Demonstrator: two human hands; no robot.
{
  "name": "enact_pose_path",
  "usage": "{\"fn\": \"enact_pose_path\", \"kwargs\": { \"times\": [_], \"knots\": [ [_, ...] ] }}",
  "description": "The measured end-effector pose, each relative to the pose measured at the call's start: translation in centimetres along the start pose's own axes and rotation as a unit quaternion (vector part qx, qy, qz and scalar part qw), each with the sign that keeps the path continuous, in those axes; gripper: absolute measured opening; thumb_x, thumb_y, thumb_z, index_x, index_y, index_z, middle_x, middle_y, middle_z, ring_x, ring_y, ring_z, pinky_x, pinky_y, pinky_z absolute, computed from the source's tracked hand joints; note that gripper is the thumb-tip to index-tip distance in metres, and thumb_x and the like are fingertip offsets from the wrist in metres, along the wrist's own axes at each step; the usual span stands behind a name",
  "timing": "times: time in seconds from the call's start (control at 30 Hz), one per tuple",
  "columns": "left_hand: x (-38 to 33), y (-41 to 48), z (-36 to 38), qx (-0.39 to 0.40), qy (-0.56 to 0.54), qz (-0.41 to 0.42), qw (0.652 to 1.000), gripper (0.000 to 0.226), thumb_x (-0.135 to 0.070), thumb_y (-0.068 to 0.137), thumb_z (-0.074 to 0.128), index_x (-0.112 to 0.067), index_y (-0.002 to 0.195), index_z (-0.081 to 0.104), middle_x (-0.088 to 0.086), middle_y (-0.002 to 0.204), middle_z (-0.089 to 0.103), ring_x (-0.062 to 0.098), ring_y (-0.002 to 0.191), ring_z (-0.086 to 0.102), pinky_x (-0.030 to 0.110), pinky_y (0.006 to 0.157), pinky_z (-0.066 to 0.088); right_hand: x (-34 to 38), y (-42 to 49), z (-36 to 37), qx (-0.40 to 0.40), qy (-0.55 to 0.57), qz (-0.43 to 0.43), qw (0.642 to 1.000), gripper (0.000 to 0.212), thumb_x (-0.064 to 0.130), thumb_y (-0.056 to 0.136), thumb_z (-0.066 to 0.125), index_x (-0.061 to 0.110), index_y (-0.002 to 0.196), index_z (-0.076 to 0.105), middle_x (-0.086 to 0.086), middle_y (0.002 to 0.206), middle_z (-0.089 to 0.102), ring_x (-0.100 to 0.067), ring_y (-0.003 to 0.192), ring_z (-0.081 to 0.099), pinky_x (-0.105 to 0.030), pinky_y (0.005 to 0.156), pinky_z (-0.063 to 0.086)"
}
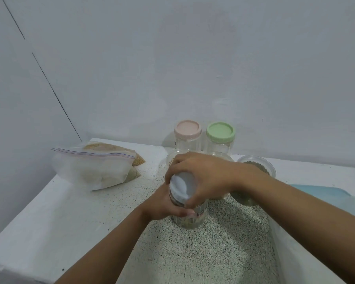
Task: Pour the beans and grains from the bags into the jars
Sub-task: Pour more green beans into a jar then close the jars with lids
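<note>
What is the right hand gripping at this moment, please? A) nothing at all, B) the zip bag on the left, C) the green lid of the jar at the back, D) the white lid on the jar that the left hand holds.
D: the right hand curls over the white lid on top of the jar, whose body the left hand grips; the zip bag and the green-lidded jar are untouched.
</note>
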State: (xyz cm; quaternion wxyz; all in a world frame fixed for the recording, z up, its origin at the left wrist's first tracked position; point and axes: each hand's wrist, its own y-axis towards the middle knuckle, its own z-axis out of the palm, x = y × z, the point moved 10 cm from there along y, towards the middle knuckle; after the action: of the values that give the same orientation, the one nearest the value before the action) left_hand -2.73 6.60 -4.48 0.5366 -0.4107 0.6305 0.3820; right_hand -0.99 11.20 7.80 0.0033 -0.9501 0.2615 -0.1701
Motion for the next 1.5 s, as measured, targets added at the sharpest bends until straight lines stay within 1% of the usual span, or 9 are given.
{"fn": "enact_pose_path", "kwargs": {
  "times": [0.13, 0.27, 0.47, 0.53, 0.63, 0.77, 1.17, 1.33, 1.5],
  "knots": [
    [-0.4, 0.0, 0.3, 0.006, -0.002, 0.004, 1.000, 0.088, -0.029, 0.063, 0.095, -0.012, 0.135, 0.048, 0.005, 0.125, 0.068, 0.025, 0.123, 0.063, 0.035, 0.100, 0.053, -0.2, 0.5, 0.5, 0.003, -0.046, 0.029, 0.998, 0.061, 0.049, 0.068, 0.084, 0.039, 0.122, 0.059, 0.008, 0.109, 0.053, -0.014, 0.103, 0.051, -0.037, 0.083, 0.049],
    [-0.2, -0.1, 0.5, 0.028, -0.009, -0.005, 1.000, 0.075, -0.014, 0.069, 0.085, -0.012, 0.136, 0.051, 0.004, 0.128, 0.069, 0.025, 0.123, 0.064, 0.036, 0.097, 0.054, -1.9, 0.6, -0.3, -0.039, -0.149, 0.149, 0.977, 0.075, 0.088, 0.076, 0.053, 0.028, 0.121, 0.051, 0.000, 0.105, 0.058, -0.022, 0.088, 0.054, -0.035, 0.073, 0.041],
    [0.2, 0.0, 0.4, 0.027, -0.007, -0.006, 1.000, 0.072, -0.004, 0.075, 0.082, -0.010, 0.140, 0.050, 0.016, 0.132, 0.064, 0.032, 0.126, 0.061, 0.044, 0.103, 0.053, -2.7, 0.2, -0.4, -0.049, -0.207, 0.219, 0.952, 0.094, 0.098, 0.074, 0.023, 0.020, 0.120, 0.049, -0.002, 0.087, 0.057, -0.023, 0.074, 0.048, -0.037, 0.066, 0.041],
    [0.1, 0.1, 0.5, 0.030, -0.007, -0.003, 1.000, 0.074, -0.009, 0.074, 0.084, -0.010, 0.140, 0.051, 0.016, 0.132, 0.064, 0.032, 0.127, 0.061, 0.045, 0.104, 0.052, -2.9, 0.0, -0.6, -0.035, -0.178, 0.221, 0.958, 0.088, 0.099, 0.072, 0.026, 0.024, 0.113, 0.047, 0.001, 0.082, 0.050, -0.022, 0.079, 0.052, -0.037, 0.070, 0.043],
    [-0.1, 0.1, 0.4, 0.026, -0.012, 0.006, 1.000, 0.083, -0.013, 0.074, 0.086, -0.011, 0.145, 0.044, 0.011, 0.137, 0.061, 0.032, 0.131, 0.056, 0.050, 0.107, 0.049, -1.8, 0.1, -0.4, 0.010, -0.093, 0.151, 0.984, 0.082, 0.094, 0.072, 0.049, 0.035, 0.129, 0.048, 0.005, 0.114, 0.055, -0.018, 0.108, 0.055, -0.039, 0.088, 0.047],
    [0.0, 0.3, 0.1, 0.003, -0.020, 0.004, 1.000, 0.091, -0.018, 0.068, 0.090, -0.016, 0.144, 0.040, 0.015, 0.132, 0.060, 0.033, 0.128, 0.058, 0.050, 0.106, 0.050, -0.2, 0.2, -0.6, 0.049, -0.081, 0.066, 0.993, 0.073, 0.056, 0.072, 0.081, 0.045, 0.136, 0.049, 0.009, 0.117, 0.050, -0.013, 0.111, 0.050, -0.036, 0.090, 0.048],
    [-0.5, 0.2, -0.1, -0.002, -0.018, 0.025, 1.000, 0.086, -0.007, 0.068, 0.085, -0.020, 0.143, 0.045, 0.014, 0.134, 0.062, 0.034, 0.129, 0.058, 0.054, 0.107, 0.049, -2.2, 0.4, -0.8, -0.077, -0.152, 0.140, 0.975, 0.073, 0.091, 0.067, 0.057, 0.033, 0.111, 0.057, 0.005, 0.094, 0.059, -0.022, 0.085, 0.058, -0.033, 0.068, 0.039],
    [0.0, 0.2, 0.0, -0.001, -0.038, 0.015, 0.999, 0.086, -0.007, 0.067, 0.085, -0.023, 0.142, 0.045, 0.009, 0.132, 0.064, 0.031, 0.127, 0.060, 0.043, 0.104, 0.051, -1.4, 0.6, -0.6, -0.030, -0.110, 0.111, 0.987, 0.067, 0.071, 0.069, 0.072, 0.035, 0.122, 0.053, 0.009, 0.101, 0.053, -0.017, 0.093, 0.054, -0.031, 0.070, 0.038],
    [0.2, 0.3, 0.3, 0.006, -0.053, 0.016, 0.998, 0.095, -0.006, 0.066, 0.086, -0.011, 0.148, 0.037, 0.016, 0.134, 0.061, 0.035, 0.127, 0.058, 0.048, 0.106, 0.050, -1.0, 0.7, -1.0, 0.019, -0.047, 0.068, 0.996, 0.064, 0.054, 0.069, 0.081, 0.038, 0.125, 0.053, 0.011, 0.108, 0.053, -0.014, 0.101, 0.051, -0.035, 0.084, 0.049]
  ]
}}
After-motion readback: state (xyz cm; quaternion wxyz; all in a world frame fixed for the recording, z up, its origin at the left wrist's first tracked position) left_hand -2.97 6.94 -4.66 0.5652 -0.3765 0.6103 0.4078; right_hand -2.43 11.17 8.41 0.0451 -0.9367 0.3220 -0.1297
